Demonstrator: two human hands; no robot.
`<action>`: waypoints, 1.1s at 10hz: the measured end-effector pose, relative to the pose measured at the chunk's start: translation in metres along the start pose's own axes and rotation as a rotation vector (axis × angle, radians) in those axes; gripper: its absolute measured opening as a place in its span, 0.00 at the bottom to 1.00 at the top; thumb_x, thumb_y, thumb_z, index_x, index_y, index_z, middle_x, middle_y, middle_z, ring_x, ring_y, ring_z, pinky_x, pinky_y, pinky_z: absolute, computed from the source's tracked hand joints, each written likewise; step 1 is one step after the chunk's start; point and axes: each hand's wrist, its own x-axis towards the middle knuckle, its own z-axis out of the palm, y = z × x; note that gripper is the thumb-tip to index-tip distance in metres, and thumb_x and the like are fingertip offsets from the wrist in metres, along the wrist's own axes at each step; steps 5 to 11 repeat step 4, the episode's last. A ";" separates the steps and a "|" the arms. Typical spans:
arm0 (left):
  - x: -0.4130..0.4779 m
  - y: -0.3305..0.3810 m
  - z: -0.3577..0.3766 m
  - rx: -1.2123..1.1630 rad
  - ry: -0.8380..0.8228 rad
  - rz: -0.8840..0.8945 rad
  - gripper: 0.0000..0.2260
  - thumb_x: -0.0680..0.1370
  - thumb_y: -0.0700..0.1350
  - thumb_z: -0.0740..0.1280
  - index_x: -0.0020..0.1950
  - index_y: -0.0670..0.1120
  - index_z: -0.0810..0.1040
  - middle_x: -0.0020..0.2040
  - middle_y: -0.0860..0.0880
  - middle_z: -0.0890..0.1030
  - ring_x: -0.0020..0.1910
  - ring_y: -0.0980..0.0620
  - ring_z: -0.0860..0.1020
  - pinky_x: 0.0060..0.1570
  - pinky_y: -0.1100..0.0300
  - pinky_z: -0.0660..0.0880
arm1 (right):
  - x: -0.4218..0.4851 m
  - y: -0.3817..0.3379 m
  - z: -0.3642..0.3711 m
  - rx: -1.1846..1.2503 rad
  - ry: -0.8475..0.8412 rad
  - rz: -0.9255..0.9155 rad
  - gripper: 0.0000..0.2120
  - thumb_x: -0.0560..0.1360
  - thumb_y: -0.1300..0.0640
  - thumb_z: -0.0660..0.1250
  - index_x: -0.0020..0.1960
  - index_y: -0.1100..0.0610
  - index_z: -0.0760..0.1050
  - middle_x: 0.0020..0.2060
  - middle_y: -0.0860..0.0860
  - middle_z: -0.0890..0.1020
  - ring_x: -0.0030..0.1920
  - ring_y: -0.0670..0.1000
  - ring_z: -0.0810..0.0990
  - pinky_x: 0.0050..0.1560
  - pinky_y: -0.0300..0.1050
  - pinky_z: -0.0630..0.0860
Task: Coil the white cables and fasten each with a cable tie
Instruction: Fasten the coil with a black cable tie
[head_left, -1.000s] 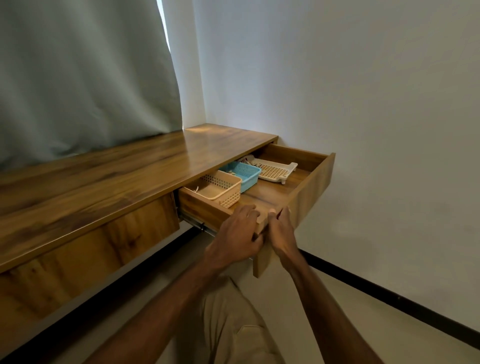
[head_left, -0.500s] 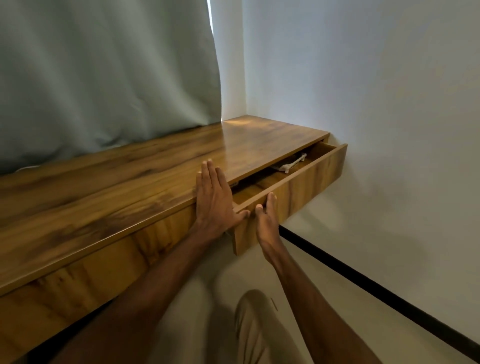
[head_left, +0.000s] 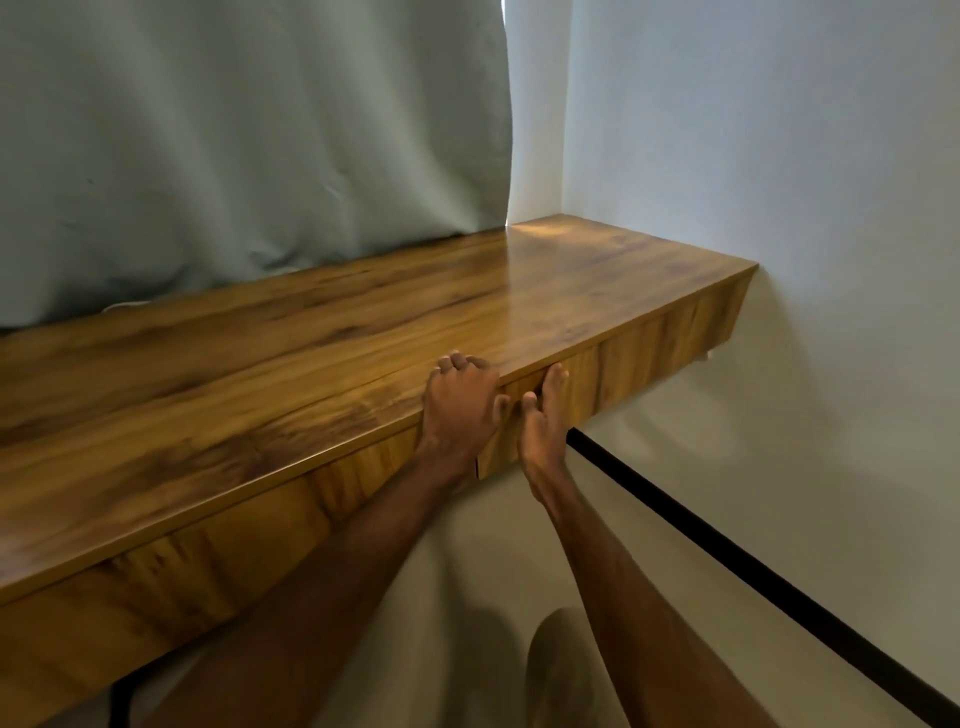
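Observation:
No white cable or cable tie shows on the wooden desk (head_left: 311, 364). The drawer (head_left: 639, 364) at the desk's right end sits flush with the front, so its baskets are hidden. My left hand (head_left: 460, 402) rests on the desk's front edge, fingers curled over the top, holding nothing. Just to its right, my right hand (head_left: 543, 421) lies flat against the drawer front with fingers straight, holding nothing.
A pale green curtain (head_left: 234, 145) hangs behind the desk. A white wall (head_left: 779, 156) stands right of the desk, with a black skirting strip (head_left: 727, 556) along the floor. My knee (head_left: 558, 670) shows below.
The drawer went from wide open, with baskets showing, to fully pushed in. My left hand moved onto the desk edge; my right hand followed the drawer front inward.

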 end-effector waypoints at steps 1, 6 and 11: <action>-0.002 -0.002 0.000 -0.019 0.012 0.001 0.29 0.81 0.60 0.66 0.71 0.38 0.74 0.66 0.37 0.79 0.64 0.41 0.77 0.57 0.50 0.76 | 0.000 0.003 -0.001 -0.063 -0.003 -0.032 0.29 0.86 0.61 0.54 0.83 0.57 0.46 0.83 0.52 0.45 0.82 0.50 0.43 0.79 0.42 0.44; -0.014 -0.044 -0.037 -0.289 -0.049 0.044 0.19 0.83 0.60 0.59 0.57 0.45 0.76 0.54 0.43 0.81 0.53 0.40 0.80 0.50 0.48 0.74 | -0.036 -0.079 -0.021 -0.257 0.066 -0.212 0.10 0.74 0.64 0.67 0.52 0.58 0.84 0.44 0.50 0.85 0.46 0.49 0.82 0.42 0.35 0.71; -0.014 -0.044 -0.037 -0.289 -0.049 0.044 0.19 0.83 0.60 0.59 0.57 0.45 0.76 0.54 0.43 0.81 0.53 0.40 0.80 0.50 0.48 0.74 | -0.036 -0.079 -0.021 -0.257 0.066 -0.212 0.10 0.74 0.64 0.67 0.52 0.58 0.84 0.44 0.50 0.85 0.46 0.49 0.82 0.42 0.35 0.71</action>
